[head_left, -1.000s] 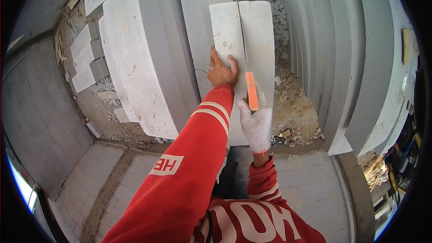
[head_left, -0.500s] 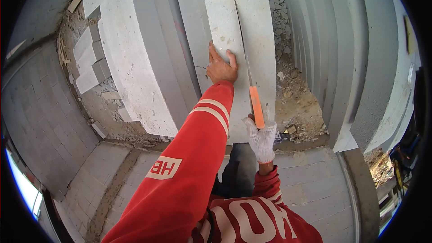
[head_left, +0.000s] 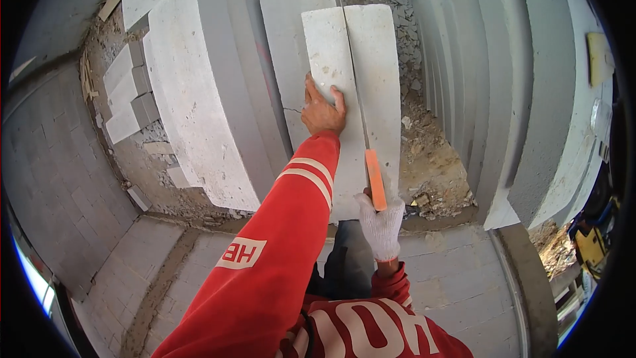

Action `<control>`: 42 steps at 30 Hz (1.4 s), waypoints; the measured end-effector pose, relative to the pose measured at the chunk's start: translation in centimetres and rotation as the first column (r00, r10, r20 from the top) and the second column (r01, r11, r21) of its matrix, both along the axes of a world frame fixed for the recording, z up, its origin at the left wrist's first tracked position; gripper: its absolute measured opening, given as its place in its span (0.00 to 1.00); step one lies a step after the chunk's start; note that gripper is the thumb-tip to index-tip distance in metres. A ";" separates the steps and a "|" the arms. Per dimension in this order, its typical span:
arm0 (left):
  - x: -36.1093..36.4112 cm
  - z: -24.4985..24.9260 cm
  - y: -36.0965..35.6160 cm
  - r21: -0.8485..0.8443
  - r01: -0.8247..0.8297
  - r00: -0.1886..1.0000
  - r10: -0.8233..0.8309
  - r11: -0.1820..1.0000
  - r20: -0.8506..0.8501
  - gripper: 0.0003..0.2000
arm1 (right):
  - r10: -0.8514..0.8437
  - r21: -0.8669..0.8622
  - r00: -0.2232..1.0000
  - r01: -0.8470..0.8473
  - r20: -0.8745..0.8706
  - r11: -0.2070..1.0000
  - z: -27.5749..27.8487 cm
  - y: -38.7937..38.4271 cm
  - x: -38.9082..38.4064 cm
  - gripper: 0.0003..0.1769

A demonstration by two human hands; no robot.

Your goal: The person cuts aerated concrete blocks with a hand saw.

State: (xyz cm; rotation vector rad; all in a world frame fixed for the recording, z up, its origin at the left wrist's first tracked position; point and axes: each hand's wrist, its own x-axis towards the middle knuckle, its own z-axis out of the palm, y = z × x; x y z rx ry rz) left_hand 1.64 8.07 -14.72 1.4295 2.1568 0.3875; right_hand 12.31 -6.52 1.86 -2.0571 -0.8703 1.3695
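Lying lengthwise in the middle of the view: a pale block (head_left: pixel 380 103), marked by 1 narrow slit (head_left: pixel 352 53) running from the far end towards the near one. In line with that slit, an orange-handled saw (head_left: pixel 375 182), with a thin blade (head_left: pixel 365 134) apparently sunk in it; depth of cut hidden from above. Closed around the saw, near the block's near end: the gloved right hand (head_left: pixel 382 222). Spread on the block's left part, fingers apart, gripping nothing: the bare left hand (head_left: pixel 324 110).

By judgement, in the midst of a sawing stroke. Called for in the next move: keeping the blade true to the slit, holding the block steady from above, and keeping the left fingers clear of the teeth.

Just beside, to the left, a cracked slab (head_left: pixel 281 46); farther out, tall blocks (head_left: pixel 189 79). To the right, rubble (head_left: pixel 430 159), then a row of upright slabs (head_left: pixel 493 66).
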 end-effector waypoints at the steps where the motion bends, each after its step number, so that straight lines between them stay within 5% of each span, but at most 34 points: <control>1: 0.0 -0.7 1.1 0.046 -0.006 1.000 0.007 0.999 -0.009 0.32 | -0.043 0.064 0.999 0.041 0.026 0.997 0.9 -0.8 -0.5 0.21; 4: -0.1 0.7 1.5 -0.016 0.000 1.000 0.000 1.000 0.023 0.32 | 0.025 0.068 0.996 -0.030 0.080 0.997 2.7 -3.3 -0.1 0.34; 11: -0.3 0.0 1.9 0.047 0.018 1.000 -0.019 0.999 0.006 0.32 | -0.025 0.179 0.999 0.031 -0.036 0.983 -1.0 12.8 -1.7 0.20; 15: 0.0 0.9 1.8 -0.062 0.005 1.000 -0.004 0.998 0.015 0.33 | 0.095 -0.176 0.983 -0.122 -0.154 0.977 1.1 9.2 0.2 0.31; 18: -0.3 0.9 1.7 -0.046 0.017 1.000 -0.016 0.999 0.009 0.33 | 0.008 0.066 0.999 -0.005 -0.049 0.998 5.1 2.3 -0.1 0.28; 23: -0.2 0.8 1.6 -0.099 -0.001 0.999 0.005 0.995 0.036 0.33 | -0.081 -0.113 0.986 0.065 -0.144 0.992 4.6 7.5 0.7 0.27; 25: -0.1 0.9 0.6 -0.120 -0.007 0.999 0.011 0.993 0.037 0.34 | 0.097 -0.045 0.994 -0.100 -0.053 0.994 -1.2 13.4 0.7 0.21; 27: -0.5 1.0 2.8 -0.090 -0.017 0.999 0.020 0.996 0.032 0.35 | 0.019 0.018 0.994 -0.017 -0.105 1.000 -1.7 17.2 -0.5 0.18; 29: -0.1 2.2 2.2 -0.224 -0.019 0.998 0.032 0.974 0.053 0.35 | 0.029 -0.046 0.995 -0.034 -0.099 0.998 -0.7 14.0 -0.3 0.18; 32: -0.3 0.2 1.4 -0.074 -0.009 0.998 0.013 0.997 0.061 0.35 | -0.044 0.013 0.998 0.045 -0.054 0.999 3.7 6.3 -0.6 0.19; 34: -0.4 1.2 0.4 -0.161 -0.030 0.998 0.038 0.986 0.047 0.35 | -0.029 -0.080 0.997 0.023 -0.070 0.997 6.6 3.6 0.0 0.19; 37: -0.2 1.2 1.8 -0.139 -0.022 0.997 0.032 0.990 0.075 0.35 | -0.044 -0.112 0.995 0.034 -0.087 0.993 3.9 8.4 -0.1 0.19; 39: -0.1 0.9 1.2 -0.139 -0.019 0.996 0.031 0.990 0.083 0.35 | 0.200 -0.120 0.980 -0.198 0.003 0.973 -2.2 12.5 -0.1 0.19; 42: -0.6 0.9 2.8 -0.127 -0.018 0.998 0.027 0.992 0.064 0.34 | 0.067 0.086 0.997 -0.070 0.041 0.994 -0.4 14.6 -1.8 0.18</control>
